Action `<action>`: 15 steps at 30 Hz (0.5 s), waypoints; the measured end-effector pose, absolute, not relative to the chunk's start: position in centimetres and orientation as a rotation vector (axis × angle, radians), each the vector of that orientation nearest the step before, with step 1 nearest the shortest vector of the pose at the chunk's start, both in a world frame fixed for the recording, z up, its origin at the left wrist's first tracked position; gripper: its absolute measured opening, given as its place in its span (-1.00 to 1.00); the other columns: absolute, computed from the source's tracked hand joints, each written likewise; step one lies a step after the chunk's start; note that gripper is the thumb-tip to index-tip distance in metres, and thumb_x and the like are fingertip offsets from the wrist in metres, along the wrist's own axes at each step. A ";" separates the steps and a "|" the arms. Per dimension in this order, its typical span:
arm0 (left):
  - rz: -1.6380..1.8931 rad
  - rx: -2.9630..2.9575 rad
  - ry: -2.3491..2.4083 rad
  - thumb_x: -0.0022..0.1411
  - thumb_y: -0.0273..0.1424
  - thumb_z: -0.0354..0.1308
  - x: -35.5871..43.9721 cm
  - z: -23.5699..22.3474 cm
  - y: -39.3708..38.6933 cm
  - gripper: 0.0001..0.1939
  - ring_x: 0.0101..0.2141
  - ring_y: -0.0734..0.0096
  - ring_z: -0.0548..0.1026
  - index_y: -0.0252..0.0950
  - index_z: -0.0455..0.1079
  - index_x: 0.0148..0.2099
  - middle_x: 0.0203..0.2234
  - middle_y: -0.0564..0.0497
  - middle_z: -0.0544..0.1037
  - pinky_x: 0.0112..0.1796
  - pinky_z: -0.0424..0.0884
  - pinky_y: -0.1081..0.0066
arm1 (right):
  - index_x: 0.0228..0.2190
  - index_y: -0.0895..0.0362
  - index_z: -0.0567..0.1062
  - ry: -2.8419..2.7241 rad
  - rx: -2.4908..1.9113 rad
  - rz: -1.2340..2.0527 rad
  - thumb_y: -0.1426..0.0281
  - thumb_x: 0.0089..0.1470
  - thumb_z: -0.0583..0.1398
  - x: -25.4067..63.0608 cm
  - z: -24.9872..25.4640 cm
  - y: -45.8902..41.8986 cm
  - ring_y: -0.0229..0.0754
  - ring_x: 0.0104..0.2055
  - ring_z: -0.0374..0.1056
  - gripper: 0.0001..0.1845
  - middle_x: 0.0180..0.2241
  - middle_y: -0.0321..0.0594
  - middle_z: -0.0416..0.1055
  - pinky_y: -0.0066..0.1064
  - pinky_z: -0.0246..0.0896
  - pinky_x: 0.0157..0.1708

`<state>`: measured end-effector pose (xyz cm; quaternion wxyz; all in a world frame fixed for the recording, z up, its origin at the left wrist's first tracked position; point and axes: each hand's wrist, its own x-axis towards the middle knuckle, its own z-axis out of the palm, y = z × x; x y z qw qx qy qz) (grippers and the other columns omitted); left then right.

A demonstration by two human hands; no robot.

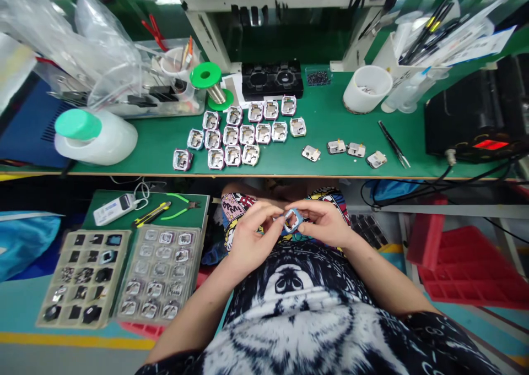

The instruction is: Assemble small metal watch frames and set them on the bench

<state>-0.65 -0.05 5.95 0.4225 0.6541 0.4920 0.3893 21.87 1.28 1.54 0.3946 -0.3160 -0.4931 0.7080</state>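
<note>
Above my lap, a small blue square watch case frame (293, 221) is held between both hands. My left hand (257, 229) pinches its left edge with thumb and fingers. From the other side, my right hand (324, 221) grips its right edge, fingers closed. The frame is tilted, with an open middle. Beyond them on the green bench, several similar watch cases (247, 134) stand in loose rows. To their right lie several small watch back pieces (336, 146) and a pair of black tweezers (394, 143).
A solder spool (215, 91), a white bottle (95, 138), a white cup (367, 88) and a black soldering station (475, 116) stand on the bench. At lower left are two compartment trays (82, 278), green-handled cutters (177, 212) and a yellow utility knife (152, 214). Red bins (471, 265) sit lower right.
</note>
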 end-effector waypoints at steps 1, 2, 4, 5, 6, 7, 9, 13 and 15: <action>0.962 1.667 1.217 0.47 -0.43 0.25 -0.6 5.9 0.0 -0.92 -0.29 0.40 0.49 -0.19 0.59 -0.08 -0.25 0.02 0.55 -0.25 0.40 0.39 | 0.13 0.07 0.61 -1.286 -0.819 1.768 0.30 0.16 0.47 22.0 1.6 1.3 -0.19 -0.13 0.55 -0.49 -0.09 -0.16 0.63 -0.35 0.52 -0.05; 0.957 1.695 1.208 0.47 -0.44 0.24 -0.6 5.9 0.1 -0.91 -0.27 0.38 0.51 -0.20 0.59 -0.09 -0.27 0.02 0.56 -0.22 0.40 0.38 | 0.13 0.07 0.61 -1.330 -0.840 1.738 0.29 0.17 0.47 22.0 1.7 1.3 -0.17 -0.11 0.55 -0.49 -0.07 -0.15 0.63 -0.34 0.52 -0.03; 0.949 1.733 1.207 0.46 -0.46 0.21 -0.5 5.9 0.1 -0.88 -0.24 0.35 0.52 -0.21 0.58 -0.13 -0.29 0.01 0.56 -0.20 0.40 0.37 | 0.13 0.07 0.62 -1.440 -0.903 1.672 0.26 0.19 0.45 22.2 1.9 1.1 -0.13 -0.07 0.55 -0.51 -0.01 -0.11 0.62 -0.30 0.52 0.02; 0.931 1.744 1.216 0.46 -0.48 0.20 -0.4 5.9 0.0 -0.86 -0.25 0.35 0.52 -0.22 0.57 -0.17 -0.31 0.01 0.55 -0.20 0.39 0.37 | 0.12 0.07 0.63 -1.497 -0.949 1.638 0.25 0.20 0.44 22.2 2.1 1.0 -0.10 -0.04 0.55 -0.53 0.01 -0.10 0.62 -0.28 0.51 0.04; 0.909 1.752 1.234 0.45 -0.49 0.18 -0.2 5.8 -0.1 -0.84 -0.27 0.36 0.51 -0.23 0.56 -0.21 -0.33 0.02 0.54 -0.23 0.38 0.38 | 0.11 0.07 0.64 -1.548 -1.005 1.602 0.25 0.21 0.42 22.2 2.1 0.9 -0.08 -0.02 0.56 -0.55 0.01 -0.09 0.62 -0.26 0.51 0.06; 0.872 1.765 1.259 0.43 -0.51 0.17 -0.1 5.7 -0.1 -0.82 -0.30 0.38 0.50 -0.24 0.53 -0.26 -0.36 0.03 0.52 -0.27 0.36 0.39 | 0.10 0.06 0.65 -1.582 -1.068 1.585 0.25 0.22 0.41 22.2 2.0 0.9 -0.06 -0.02 0.56 -0.57 0.00 -0.09 0.63 -0.26 0.51 0.06; 0.820 1.834 1.338 0.36 -0.55 0.18 0.2 5.2 0.0 -0.81 -0.35 0.40 0.48 -0.26 0.48 -0.34 -0.40 0.04 0.48 -0.34 0.30 0.40 | 0.08 0.07 0.66 -1.594 -1.167 1.566 0.25 0.21 0.40 22.1 1.6 0.9 -0.02 -0.04 0.58 -0.58 -0.07 -0.09 0.65 -0.26 0.54 0.02; 0.715 1.999 1.514 0.23 -0.55 0.22 0.5 4.0 0.3 -0.86 -0.37 0.36 0.48 -0.25 0.45 -0.38 -0.41 0.03 0.49 -0.37 0.24 0.36 | 0.08 0.08 0.67 -1.622 -1.235 1.594 0.22 0.20 0.37 21.9 0.3 1.4 0.03 -0.04 0.60 -0.56 -0.01 -0.04 0.65 -0.21 0.55 0.03; 0.664 2.036 1.538 0.20 -0.53 0.23 0.5 3.7 0.3 -0.88 -0.37 0.36 0.49 -0.25 0.44 -0.39 -0.42 0.04 0.50 -0.37 0.22 0.34 | 0.06 0.08 0.67 -1.642 -1.248 1.612 0.19 0.19 0.36 21.8 0.0 1.4 0.04 -0.04 0.61 -0.56 0.02 -0.03 0.65 -0.21 0.56 0.03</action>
